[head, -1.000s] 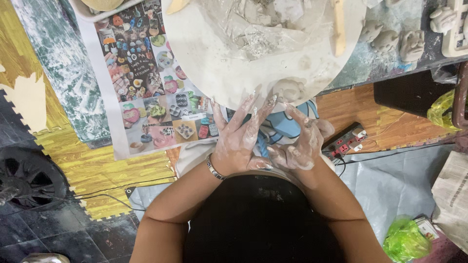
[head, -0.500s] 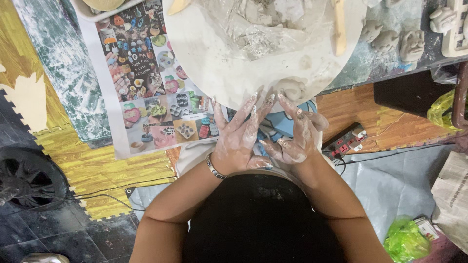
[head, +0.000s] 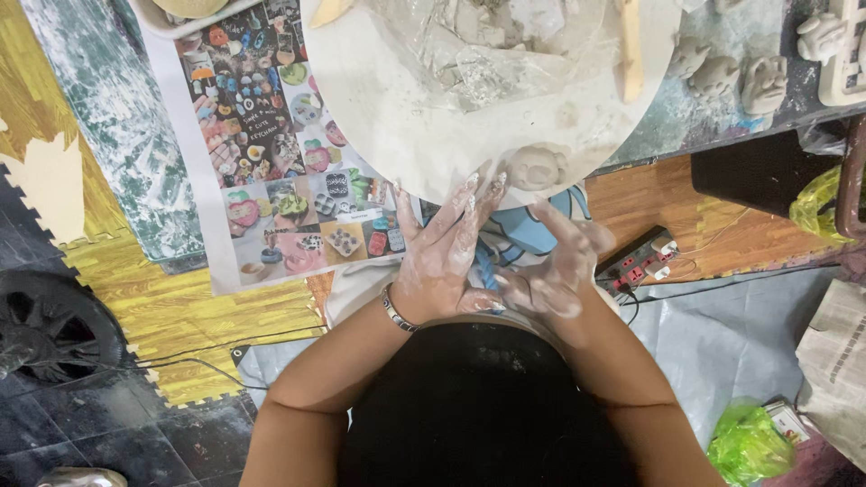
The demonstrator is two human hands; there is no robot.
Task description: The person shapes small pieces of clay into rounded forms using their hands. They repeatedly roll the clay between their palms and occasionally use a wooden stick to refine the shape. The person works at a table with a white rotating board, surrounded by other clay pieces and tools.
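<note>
My left hand (head: 440, 257), coated in pale clay and with a bracelet at the wrist, lies flat with its fingers stretched up to the edge of the round white board (head: 397, 126). My right hand (head: 555, 275), also clay-smeared, rests beside it with fingers spread, its thumb side against the left palm. Neither hand holds anything. A small rounded clay piece (head: 538, 168) sits on the board's near edge, just above my fingertips. Crumpled clear plastic with clay (head: 505, 50) covers the board's middle.
A wooden stick (head: 631, 50) lies on the board. Several small clay figures (head: 740, 77) stand on the table at right. A colourful picture sheet (head: 271, 153) hangs at left. On the floor lie a power strip (head: 644, 258), a green bag (head: 753, 444) and a black fan (head: 50, 334).
My hands have rubbed against each other. The right hand has slid slightly down and to the right, and its fingers have spread away from the left.
</note>
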